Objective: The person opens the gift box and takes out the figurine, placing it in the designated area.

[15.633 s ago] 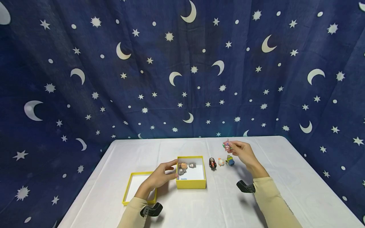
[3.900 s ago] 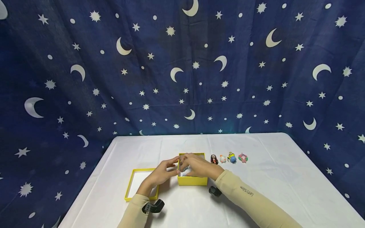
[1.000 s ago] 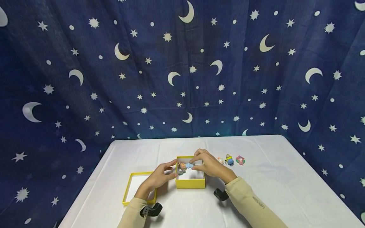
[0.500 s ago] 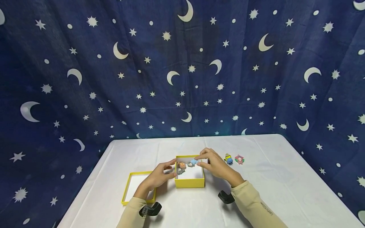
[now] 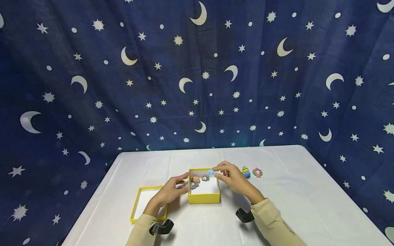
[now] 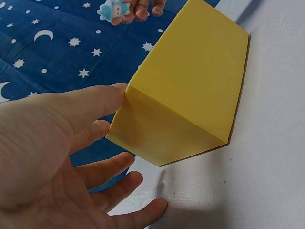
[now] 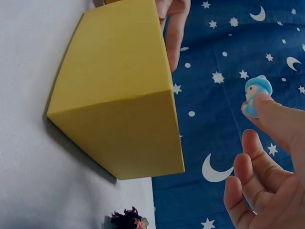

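- Now the right hand pinches the blue figure between thumb and finger, other fingers loosely bent; a steady grip suits so small a piece.
- The blue figure is raised at the box's far right corner and should clear the rim.
- The left hand, fingers spread, touches the box's left side and should brace it without tipping.
- Knuckles should avoid the red figure.

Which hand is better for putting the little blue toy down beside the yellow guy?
Probably the right hand: it pinches the blue toy and is nearer the yellow figure. The left hand is on the box's other side, touching it.
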`<state>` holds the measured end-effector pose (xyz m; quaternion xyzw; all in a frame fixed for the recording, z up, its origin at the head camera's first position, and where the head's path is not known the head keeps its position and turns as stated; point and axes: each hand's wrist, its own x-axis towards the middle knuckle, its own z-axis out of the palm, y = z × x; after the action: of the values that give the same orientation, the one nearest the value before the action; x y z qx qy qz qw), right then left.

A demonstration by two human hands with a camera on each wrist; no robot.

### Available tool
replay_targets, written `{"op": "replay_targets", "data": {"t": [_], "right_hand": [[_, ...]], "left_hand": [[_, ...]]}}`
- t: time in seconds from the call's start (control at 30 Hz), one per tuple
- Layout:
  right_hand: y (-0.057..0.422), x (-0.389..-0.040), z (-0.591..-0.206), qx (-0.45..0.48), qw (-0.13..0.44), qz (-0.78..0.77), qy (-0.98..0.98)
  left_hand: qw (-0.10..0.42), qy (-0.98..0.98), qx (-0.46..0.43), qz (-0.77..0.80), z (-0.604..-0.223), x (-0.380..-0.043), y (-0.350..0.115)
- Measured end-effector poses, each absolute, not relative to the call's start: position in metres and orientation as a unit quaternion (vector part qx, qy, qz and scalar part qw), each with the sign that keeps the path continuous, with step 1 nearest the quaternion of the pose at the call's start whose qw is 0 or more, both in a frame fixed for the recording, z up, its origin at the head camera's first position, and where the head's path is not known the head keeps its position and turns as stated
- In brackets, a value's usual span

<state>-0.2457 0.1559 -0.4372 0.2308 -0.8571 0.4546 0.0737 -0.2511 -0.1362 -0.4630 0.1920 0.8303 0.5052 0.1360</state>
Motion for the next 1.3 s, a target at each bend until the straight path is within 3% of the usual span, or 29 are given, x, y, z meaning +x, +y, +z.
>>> {"op": "replay_targets", "data": {"t": [0.3,1.3], "right_hand": [[0.166,-0.247,-0.437,0.222,0.115,0.470,-0.847],[0.193,-0.248,-0.434,0.174,0.070,0.575,-0.796]], "left_hand": [[0.136,0.829,0.194,0.507,-0.463,-0.251,-0.136],[0.130,0.829,0.199,0.507,-0.466,-0.252,-0.136]]}}
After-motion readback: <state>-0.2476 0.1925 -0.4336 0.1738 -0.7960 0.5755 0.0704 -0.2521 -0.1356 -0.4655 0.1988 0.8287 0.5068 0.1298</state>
